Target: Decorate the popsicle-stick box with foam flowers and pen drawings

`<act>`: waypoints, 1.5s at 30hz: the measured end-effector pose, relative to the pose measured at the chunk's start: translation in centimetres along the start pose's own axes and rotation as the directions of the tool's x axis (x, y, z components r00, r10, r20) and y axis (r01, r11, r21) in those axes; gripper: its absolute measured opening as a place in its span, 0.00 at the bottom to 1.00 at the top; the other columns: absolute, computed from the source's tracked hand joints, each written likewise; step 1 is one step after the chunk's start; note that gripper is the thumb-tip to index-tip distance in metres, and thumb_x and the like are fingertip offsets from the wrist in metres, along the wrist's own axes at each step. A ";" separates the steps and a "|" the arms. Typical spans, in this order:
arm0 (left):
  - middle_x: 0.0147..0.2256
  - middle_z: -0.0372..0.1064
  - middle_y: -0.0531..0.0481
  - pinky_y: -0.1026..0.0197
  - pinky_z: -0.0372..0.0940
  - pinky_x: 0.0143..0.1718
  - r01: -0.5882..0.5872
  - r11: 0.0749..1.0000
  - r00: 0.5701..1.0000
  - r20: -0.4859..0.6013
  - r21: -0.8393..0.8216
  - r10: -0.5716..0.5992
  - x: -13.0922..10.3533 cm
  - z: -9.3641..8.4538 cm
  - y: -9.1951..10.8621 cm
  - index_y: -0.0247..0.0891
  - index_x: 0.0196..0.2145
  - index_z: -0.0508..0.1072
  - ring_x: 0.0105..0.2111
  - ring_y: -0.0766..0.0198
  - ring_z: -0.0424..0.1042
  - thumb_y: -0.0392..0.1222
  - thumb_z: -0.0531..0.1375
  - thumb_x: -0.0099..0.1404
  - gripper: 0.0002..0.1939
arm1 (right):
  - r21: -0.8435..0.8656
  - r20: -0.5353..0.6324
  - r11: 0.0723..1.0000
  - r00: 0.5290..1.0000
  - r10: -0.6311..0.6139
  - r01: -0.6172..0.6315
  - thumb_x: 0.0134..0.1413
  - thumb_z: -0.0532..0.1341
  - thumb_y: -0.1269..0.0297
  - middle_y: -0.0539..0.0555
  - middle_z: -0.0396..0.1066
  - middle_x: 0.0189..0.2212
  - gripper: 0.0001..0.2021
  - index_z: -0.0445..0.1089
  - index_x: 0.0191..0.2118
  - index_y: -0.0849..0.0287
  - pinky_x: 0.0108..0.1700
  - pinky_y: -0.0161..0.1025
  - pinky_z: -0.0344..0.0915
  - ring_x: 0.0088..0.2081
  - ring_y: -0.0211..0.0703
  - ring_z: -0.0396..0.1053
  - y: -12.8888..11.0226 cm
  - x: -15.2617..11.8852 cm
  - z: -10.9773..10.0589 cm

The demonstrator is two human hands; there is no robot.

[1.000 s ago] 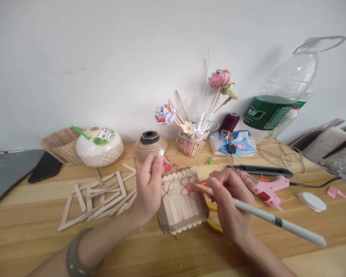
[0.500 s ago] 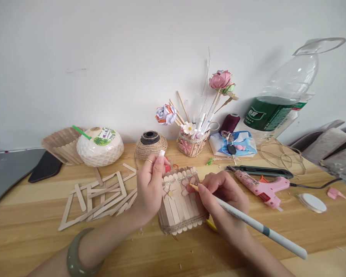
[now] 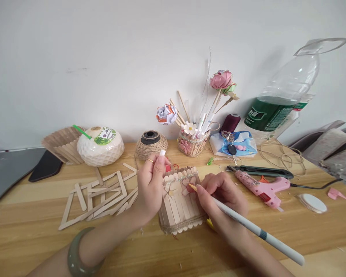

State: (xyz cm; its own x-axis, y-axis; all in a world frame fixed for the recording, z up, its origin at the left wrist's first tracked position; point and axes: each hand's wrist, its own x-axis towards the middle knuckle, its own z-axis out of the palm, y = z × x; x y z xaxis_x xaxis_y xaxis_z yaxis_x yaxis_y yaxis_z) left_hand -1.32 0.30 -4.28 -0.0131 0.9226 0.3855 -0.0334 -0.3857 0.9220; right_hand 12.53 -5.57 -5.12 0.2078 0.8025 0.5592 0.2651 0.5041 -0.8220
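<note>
Pinched in my right hand is a white marker with a dark band and a tan-orange tip. The tip touches, or nearly touches, a flower shape with a red patch on a craft-stick basket. Twine runs round the basket's lower edge and a beaded trim crosses near its top; a smaller flower shape is on the left. My left hand is closed beside the basket, a small white cap sticking up between thumb and finger. Whether its hidden fingers also grip the basket cannot be told.
Loose craft sticks lie left. Behind stand a white coconut, a twine spool and a decorated pot with paper flowers. To the right are a utility knife, a pink glue gun and a large bottle.
The marker's back end has shifted slightly left and down, and its tip has moved a little left over the flower shape. My left hand has barely moved.
</note>
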 end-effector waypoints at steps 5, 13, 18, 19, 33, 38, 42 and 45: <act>0.19 0.50 0.59 0.66 0.50 0.21 0.005 1.000 1.000 0.006 -0.002 -0.005 0.1 0.0 0.0 0.39 0.27 0.67 0.19 0.68 0.50 0.52 0.52 0.70 0.18 | -0.010 -0.014 1.000 1.000 0.000 0.000 0.57 0.60 0.68 0.45 0.61 0.19 0.13 0.56 0.25 0.54 0.25 0.36 0.63 0.21 0.37 0.63 0.0 0.0 0.0; 0.19 0.51 0.58 0.66 0.52 0.22 0.000 1.000 1.000 -0.003 -0.029 0.000 0.1 0.0 -0.2 0.38 0.26 0.68 0.20 0.68 0.52 0.53 0.54 0.69 0.19 | -0.013 -0.011 1.000 1.000 0.003 -0.003 0.57 0.59 0.68 0.45 0.61 0.19 0.13 0.56 0.25 0.54 0.26 0.37 0.65 0.22 0.37 0.63 0.1 0.0 0.0; 0.19 0.51 0.58 0.67 0.52 0.21 0.001 1.000 1.000 -0.006 -0.030 -0.001 0.0 0.0 -0.2 0.38 0.26 0.67 0.20 0.69 0.52 0.53 0.54 0.69 0.19 | -0.026 -0.044 1.000 0.999 0.000 -0.001 0.56 0.60 0.70 0.45 0.61 0.19 0.13 0.55 0.25 0.54 0.24 0.34 0.63 0.21 0.35 0.61 0.2 0.0 0.0; 0.19 0.52 0.58 0.67 0.52 0.21 0.005 0.999 1.000 -0.003 -0.032 -0.005 0.0 0.0 -0.2 0.38 0.26 0.67 0.20 0.69 0.52 0.53 0.54 0.69 0.19 | -0.021 -0.053 1.000 0.999 0.001 -0.002 0.56 0.59 0.70 0.45 0.61 0.19 0.13 0.55 0.25 0.54 0.23 0.34 0.62 0.21 0.35 0.61 0.3 0.0 0.0; 0.19 0.50 0.59 0.66 0.50 0.22 -0.005 1.000 1.000 0.019 -0.021 0.006 0.1 -0.1 -0.4 0.38 0.27 0.67 0.21 0.69 0.50 0.51 0.52 0.71 0.18 | -0.006 -0.084 1.000 0.996 -0.015 0.015 0.54 0.60 0.70 0.44 0.60 0.18 0.13 0.56 0.24 0.55 0.20 0.31 0.59 0.19 0.34 0.60 -0.2 0.3 0.2; 0.19 0.49 0.59 0.66 0.50 0.22 -0.003 1.000 1.000 0.018 -0.016 0.003 0.1 -0.1 -0.3 0.38 0.27 0.66 0.20 0.69 0.50 0.51 0.52 0.71 0.18 | -0.032 -0.068 0.999 0.997 -0.025 0.022 0.55 0.60 0.70 0.44 0.59 0.18 0.13 0.56 0.24 0.54 0.21 0.32 0.58 0.19 0.34 0.59 0.0 0.2 0.0; 0.20 0.50 0.59 0.66 0.51 0.23 -0.009 1.000 1.000 0.016 -0.011 0.010 0.0 -0.1 -0.3 0.39 0.27 0.67 0.21 0.68 0.51 0.50 0.52 0.71 0.18 | -0.038 -0.067 0.999 0.997 -0.026 0.024 0.55 0.60 0.71 0.44 0.59 0.18 0.13 0.56 0.24 0.54 0.20 0.32 0.56 0.19 0.33 0.58 -0.1 0.2 0.0; 0.20 0.50 0.58 0.66 0.51 0.23 -0.001 1.000 1.000 0.017 -0.015 0.001 0.0 -0.1 -0.4 0.39 0.27 0.67 0.21 0.68 0.51 0.50 0.52 0.71 0.18 | -0.006 -0.086 1.000 0.996 -0.022 0.022 0.54 0.59 0.71 0.43 0.58 0.17 0.13 0.55 0.23 0.54 0.19 0.31 0.55 0.18 0.32 0.55 -0.2 0.3 0.1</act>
State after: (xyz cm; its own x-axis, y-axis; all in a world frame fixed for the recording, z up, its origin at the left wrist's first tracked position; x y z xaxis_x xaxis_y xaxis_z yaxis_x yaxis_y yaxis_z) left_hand -1.45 0.44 -4.64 0.0039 0.9222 0.3868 -0.0486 -0.3862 0.9212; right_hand 12.49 -5.41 -4.79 0.2822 0.7607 0.5846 0.2751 0.5196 -0.8089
